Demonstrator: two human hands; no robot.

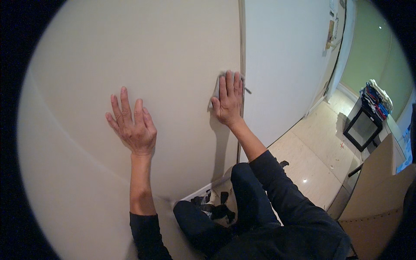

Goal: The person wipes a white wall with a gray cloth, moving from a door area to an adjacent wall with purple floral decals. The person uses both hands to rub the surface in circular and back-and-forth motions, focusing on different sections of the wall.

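My right hand (229, 99) lies flat on a grey cloth (215, 89), pressing it against the cream wall (173, 52) right beside its vertical edge trim (242, 47). The cloth's edges show around the fingers, and a thin dark strip sticks out past them to the right. Much of the cloth is hidden under the palm. To the left, my left hand (135, 130) has its fingers spread and holds nothing. It is at the same wall; whether the palm touches it I cannot tell.
A white door (281, 65) stands right of the trim. Farther right, a stack of folded clothes (376, 100) sits above a black-framed box (363, 128) on the tiled floor (303, 151). A brown panel with studs (372, 195) is at lower right. Dark scraps (219, 211) lie between my knees.
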